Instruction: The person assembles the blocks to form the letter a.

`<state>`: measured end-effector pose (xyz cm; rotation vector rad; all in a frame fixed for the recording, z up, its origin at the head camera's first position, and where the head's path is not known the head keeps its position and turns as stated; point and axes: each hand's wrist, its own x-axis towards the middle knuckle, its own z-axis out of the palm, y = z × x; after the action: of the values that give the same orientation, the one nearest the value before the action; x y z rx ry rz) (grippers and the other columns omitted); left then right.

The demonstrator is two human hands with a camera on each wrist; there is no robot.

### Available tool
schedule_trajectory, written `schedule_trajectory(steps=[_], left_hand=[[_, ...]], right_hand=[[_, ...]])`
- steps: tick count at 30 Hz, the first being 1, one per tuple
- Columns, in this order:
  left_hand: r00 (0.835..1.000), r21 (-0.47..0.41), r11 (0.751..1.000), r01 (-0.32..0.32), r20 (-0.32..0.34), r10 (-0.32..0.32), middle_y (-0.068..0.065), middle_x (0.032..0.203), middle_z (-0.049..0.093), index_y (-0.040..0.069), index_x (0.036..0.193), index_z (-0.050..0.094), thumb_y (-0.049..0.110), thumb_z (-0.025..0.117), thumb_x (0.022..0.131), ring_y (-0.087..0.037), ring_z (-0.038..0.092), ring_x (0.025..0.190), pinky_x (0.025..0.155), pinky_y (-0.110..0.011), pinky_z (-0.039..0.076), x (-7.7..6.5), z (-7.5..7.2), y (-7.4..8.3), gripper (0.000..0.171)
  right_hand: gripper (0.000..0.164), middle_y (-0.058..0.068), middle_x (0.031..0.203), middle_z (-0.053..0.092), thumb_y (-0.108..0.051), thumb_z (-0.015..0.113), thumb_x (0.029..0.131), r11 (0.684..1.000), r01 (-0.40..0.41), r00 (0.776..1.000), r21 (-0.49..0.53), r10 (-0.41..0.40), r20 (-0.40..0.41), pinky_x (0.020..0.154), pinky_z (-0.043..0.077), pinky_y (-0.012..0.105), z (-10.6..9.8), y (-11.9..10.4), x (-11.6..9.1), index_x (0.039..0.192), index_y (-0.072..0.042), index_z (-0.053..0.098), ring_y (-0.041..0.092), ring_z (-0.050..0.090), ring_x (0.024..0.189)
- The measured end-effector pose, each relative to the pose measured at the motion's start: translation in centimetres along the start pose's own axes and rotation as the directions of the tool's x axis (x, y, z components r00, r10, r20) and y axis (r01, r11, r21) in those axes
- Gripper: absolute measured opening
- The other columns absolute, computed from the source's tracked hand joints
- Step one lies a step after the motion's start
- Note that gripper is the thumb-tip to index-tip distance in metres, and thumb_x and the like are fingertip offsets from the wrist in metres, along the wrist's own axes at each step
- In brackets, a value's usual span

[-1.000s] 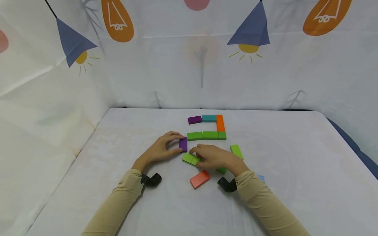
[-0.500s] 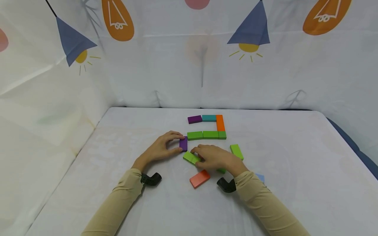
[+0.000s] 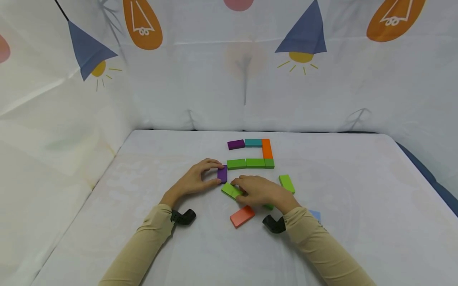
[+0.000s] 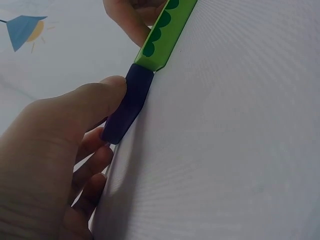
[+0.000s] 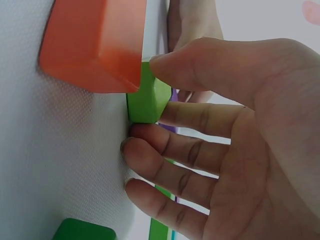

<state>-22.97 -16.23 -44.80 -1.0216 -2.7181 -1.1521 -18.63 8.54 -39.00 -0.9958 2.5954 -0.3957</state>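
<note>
My left hand (image 3: 195, 178) pinches a small purple block (image 3: 222, 174) by its ends, between thumb and forefinger. The block lies flat on the table, its far end beside a row of green blocks (image 3: 245, 163). Just below it, my right hand (image 3: 260, 190) grips a light green block (image 3: 230, 190) between thumb and forefinger; this block slants down to the right. In the left wrist view, the green block (image 4: 162, 40) meets the purple block's end (image 4: 130, 102) and shows dark green scallops along its side. The right hand's other fingers (image 5: 160, 175) rest loosely curled near the tabletop.
Beyond the hands, an orange block (image 3: 266, 148), a teal block (image 3: 253, 143) and a dark purple block (image 3: 236, 144) continue the line. A red-orange block (image 3: 242, 216) lies nearer. Around the right wrist are another green block (image 3: 287, 183) and a partly hidden light blue piece (image 3: 315, 215).
The green block in my right hand has shifted slightly away from me, closer to the purple block. My left hand and the purple block have stayed in place.
</note>
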Motion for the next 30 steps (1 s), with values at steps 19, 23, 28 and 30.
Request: schedule_trajectory(steps=[19,23,28,30], left_hand=[[1.0,-0.006,1.0,0.001,0.007,-0.001,0.007,0.132,0.051,0.025,0.127,0.058,0.038,0.068,0.085,-0.013,0.045,0.128,0.109,-0.041,0.036,-0.24,0.01,-0.01,0.045],[1.0,0.002,1.0,-0.003,0.007,0.003,0.007,0.132,0.052,0.025,0.127,0.058,0.039,0.069,0.085,-0.013,0.045,0.127,0.109,-0.041,0.036,-0.28,0.0,-0.06,0.045],[1.0,0.003,1.0,0.007,0.011,-0.007,0.007,0.132,0.051,0.026,0.127,0.058,0.04,0.069,0.085,-0.013,0.045,0.128,0.109,-0.041,0.036,-0.32,0.02,0.01,0.046],[1.0,0.001,1.0,0.011,0.013,-0.011,0.008,0.132,0.051,0.027,0.127,0.058,0.041,0.069,0.084,-0.013,0.045,0.128,0.109,-0.042,0.036,-0.34,0.03,0.07,0.046]], right_hand=[[0.043,-0.003,0.08,0.051,-0.027,0.06,0.09,1.0,-0.003,1.0,0.017,0.003,0.006,0.066,0.042,0.025,0.14,-0.22,-0.12,0.13,-0.01,0.053,0.01,0.049,0.072],[0.043,-0.004,0.08,0.051,-0.027,0.06,0.091,1.0,0.001,1.0,0.004,-0.001,0.008,0.066,0.042,0.025,0.13,-0.33,-0.17,0.13,-0.01,0.053,0.01,0.049,0.072],[0.043,-0.005,0.079,0.051,-0.028,0.06,0.091,1.0,-0.005,1.0,-0.017,0.006,0.008,0.067,0.042,0.024,0.12,-0.41,-0.24,0.13,-0.011,0.053,0.009,0.05,0.072],[0.044,-0.005,0.079,0.051,-0.029,0.06,0.091,1.0,-0.012,1.0,-0.015,0.013,0.009,0.067,0.042,0.025,0.11,-0.47,-0.32,0.131,-0.012,0.053,0.009,0.05,0.072]])
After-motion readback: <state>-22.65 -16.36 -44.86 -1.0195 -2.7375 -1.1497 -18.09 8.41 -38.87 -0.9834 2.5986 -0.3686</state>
